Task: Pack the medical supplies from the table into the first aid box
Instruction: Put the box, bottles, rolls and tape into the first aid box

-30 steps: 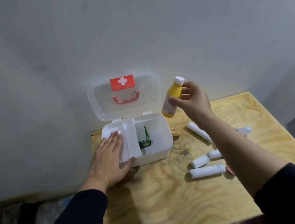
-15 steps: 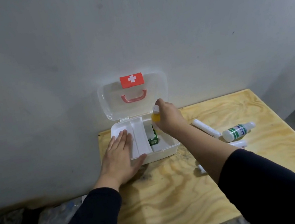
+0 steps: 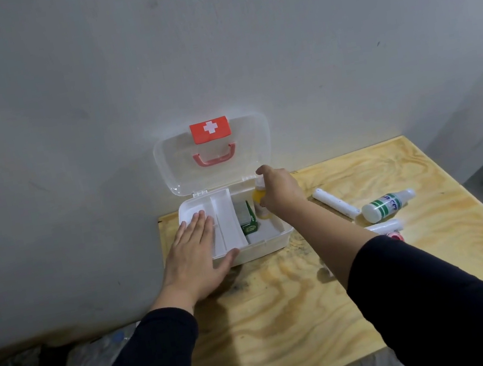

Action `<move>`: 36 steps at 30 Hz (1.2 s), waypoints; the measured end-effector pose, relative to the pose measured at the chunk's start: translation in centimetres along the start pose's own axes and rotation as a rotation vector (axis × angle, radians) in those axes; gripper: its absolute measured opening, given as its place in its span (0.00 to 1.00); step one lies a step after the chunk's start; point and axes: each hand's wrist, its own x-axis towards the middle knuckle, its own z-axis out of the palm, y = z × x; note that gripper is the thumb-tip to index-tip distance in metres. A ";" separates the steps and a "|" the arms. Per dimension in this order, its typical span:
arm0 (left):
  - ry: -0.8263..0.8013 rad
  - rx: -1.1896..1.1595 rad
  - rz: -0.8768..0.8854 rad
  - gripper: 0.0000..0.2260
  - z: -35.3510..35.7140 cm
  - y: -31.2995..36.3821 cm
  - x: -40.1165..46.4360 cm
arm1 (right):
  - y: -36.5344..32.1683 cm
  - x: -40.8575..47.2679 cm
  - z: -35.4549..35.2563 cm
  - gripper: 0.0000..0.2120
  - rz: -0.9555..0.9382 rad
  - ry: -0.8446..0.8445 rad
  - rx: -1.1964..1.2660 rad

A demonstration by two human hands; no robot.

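The yellow bottle (image 3: 260,202) is gripped by the right hand (image 3: 281,196), fingers closed round its upper part, cap end up. It is held upright, or close to it, inside the right compartment of the first aid box (image 3: 261,245), with its base low, just beside the green carton (image 3: 249,221), which lies at approx. 9 o'clock from it. Whether the base touches the box floor cannot be told; the hand covers part of it.

The left hand (image 3: 196,252) is laid flat and open, gripping nothing, palm down over the box's front-left corner, thumb along the front wall. It appears to steady the box.

The relation that matters next: the items left on the table (image 3: 290,319) all lie at 3 to 4 o'clock from the box, on the right hand's side, well apart from the left. The white stick (image 3: 335,202) lies nearest, its long axis running 10 to 4 o'clock. The white bottle w/ green bands (image 3: 387,205) lies on its side just beyond, axis approx. 2 to 8 o'clock, cap at the 2 end. A white tube (image 3: 383,226) and sth. red (image 3: 394,235) show past the right forearm, partly hidden.

Judged from this, the right hand is nearer by far; once the yellow bottle is let go, a short swing to 4 o'clock would reach the stick first.
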 end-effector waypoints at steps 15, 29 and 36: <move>0.038 -0.014 0.011 0.44 0.8 -0.5 0.2 | 17.5 -2.6 -8.4 0.19 0.670 0.351 0.254; 0.035 0.024 0.017 0.41 1.2 -0.9 0.3 | 22.8 -0.7 -5.2 0.16 0.979 0.385 0.754; 0.040 0.000 0.005 0.43 1.0 -0.8 0.1 | 18.8 -1.7 -7.0 0.17 0.570 0.477 0.636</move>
